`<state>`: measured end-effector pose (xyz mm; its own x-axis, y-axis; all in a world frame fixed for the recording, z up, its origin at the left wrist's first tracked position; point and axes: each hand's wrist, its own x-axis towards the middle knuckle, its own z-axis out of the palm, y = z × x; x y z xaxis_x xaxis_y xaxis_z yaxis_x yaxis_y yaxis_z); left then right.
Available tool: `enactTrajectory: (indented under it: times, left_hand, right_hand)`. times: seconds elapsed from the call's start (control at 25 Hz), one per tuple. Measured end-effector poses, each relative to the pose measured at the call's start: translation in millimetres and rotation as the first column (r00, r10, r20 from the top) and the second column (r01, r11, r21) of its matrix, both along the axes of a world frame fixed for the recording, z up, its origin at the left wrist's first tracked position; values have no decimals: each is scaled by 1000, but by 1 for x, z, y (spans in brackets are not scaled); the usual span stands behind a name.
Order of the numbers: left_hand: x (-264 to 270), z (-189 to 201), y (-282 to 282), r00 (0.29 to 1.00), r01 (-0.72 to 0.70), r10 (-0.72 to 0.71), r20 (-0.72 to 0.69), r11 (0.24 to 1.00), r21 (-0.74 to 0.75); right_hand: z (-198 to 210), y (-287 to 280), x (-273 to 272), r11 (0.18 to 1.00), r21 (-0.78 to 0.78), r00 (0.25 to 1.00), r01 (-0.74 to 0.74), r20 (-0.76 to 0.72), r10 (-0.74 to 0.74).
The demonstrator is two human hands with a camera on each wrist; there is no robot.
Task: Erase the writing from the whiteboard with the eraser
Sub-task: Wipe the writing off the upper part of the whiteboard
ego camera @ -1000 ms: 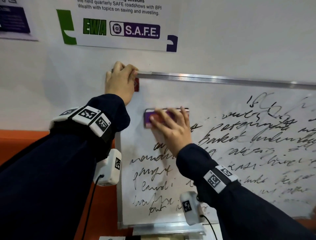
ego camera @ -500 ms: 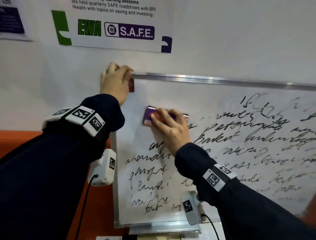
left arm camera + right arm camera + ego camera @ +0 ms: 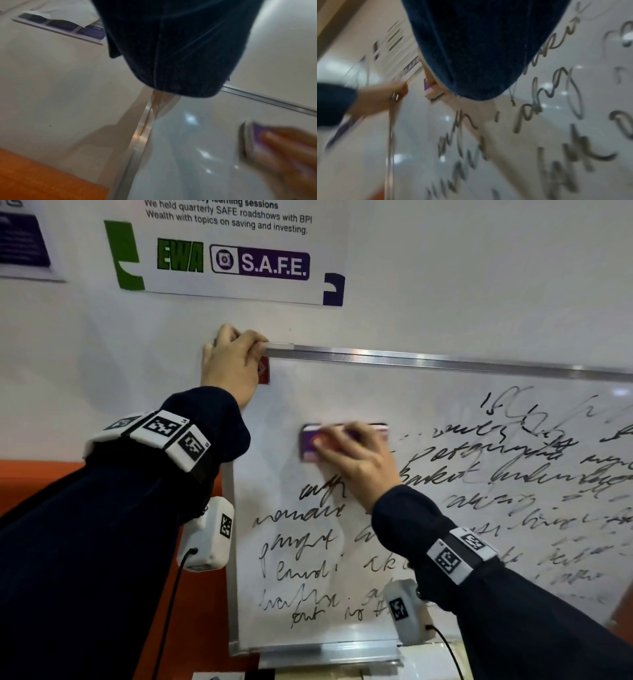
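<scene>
A whiteboard with an aluminium frame leans against the wall, covered in black scribbled writing except for a wiped patch at its upper left. My right hand grips a purple eraser and holds it flat against the board's upper left. The eraser shows blurred in the left wrist view and as a purple edge in the right wrist view. My left hand curls over the board's top left corner, beside a red corner tag. Dark sleeves hide most of both hands in the wrist views.
A printed poster hangs on the white wall above the board. An orange band runs along the wall at the left. The board's bottom tray rail lies below the writing.
The eraser tilted and then levelled again, staying in the board's upper left. My left hand stayed on the corner; the view shifted slightly.
</scene>
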<state>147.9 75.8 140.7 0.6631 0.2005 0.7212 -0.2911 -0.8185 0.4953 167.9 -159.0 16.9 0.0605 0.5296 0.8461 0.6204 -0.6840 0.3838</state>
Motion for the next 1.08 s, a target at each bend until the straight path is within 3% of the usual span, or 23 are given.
enactTrajectory:
  times: [0.08, 0.12, 0.28, 0.32, 0.44, 0.48, 0.64, 0.72, 0.8, 0.88, 0.96, 1.08]
  left_hand:
    - [1, -1, 1, 1000, -26, 26, -7, 1000, 13]
    - [1, 0, 0, 1000, -26, 26, -8, 1000, 14]
    - [0, 0, 2, 1000, 13, -13, -4, 1000, -12]
    - [0, 0, 3, 1000, 20, -20, 0, 1000, -16]
    - [3, -1, 2, 1000, 8, -8, 10, 1000, -5]
    - [4, -1, 2, 1000, 5, -5, 13, 1000, -5]
    - [3, 2, 2, 1000, 11, -11, 2, 1000, -10]
    - [-3, 6, 0, 995, -28, 30, -96, 999, 25]
    - [-10, 10, -3, 970, -128, 162, -183, 975, 181]
    - [-14, 19, -19, 961, -205, 263, -91, 891, 405]
    - [-9, 29, -46, 983, -143, 183, -29, 847, 512]
    - [3, 31, -78, 979, 13, 96, -180, 851, 525]
  right_hand:
    - [14, 2, 2, 945, 324, 999, 38, -14, -36]
    - [16, 8, 1, 927, 373, 999, 34, -14, -31]
    - [-6, 5, 5, 997, -32, 997, -76, -33, 75]
    - [-5, -2, 5, 997, 12, 996, -71, -52, 71]
    - [8, 0, 1, 944, 331, 997, -1, -76, 28]
    - [9, 6, 0, 936, 351, 997, -8, -66, 33]
    - [-9, 5, 6, 984, 175, 999, -39, -4, 40]
    - [-22, 0, 7, 987, 159, 1000, -21, 15, 19]
    - [-25, 0, 6, 987, 160, 999, -28, 23, 25]
    - [-23, 0, 5, 989, 140, 999, -48, 13, 47]
    - [-23, -2, 5, 991, 125, 999, -37, -3, 38]
    - [-31, -6, 6, 998, 61, 999, -5, -44, 7]
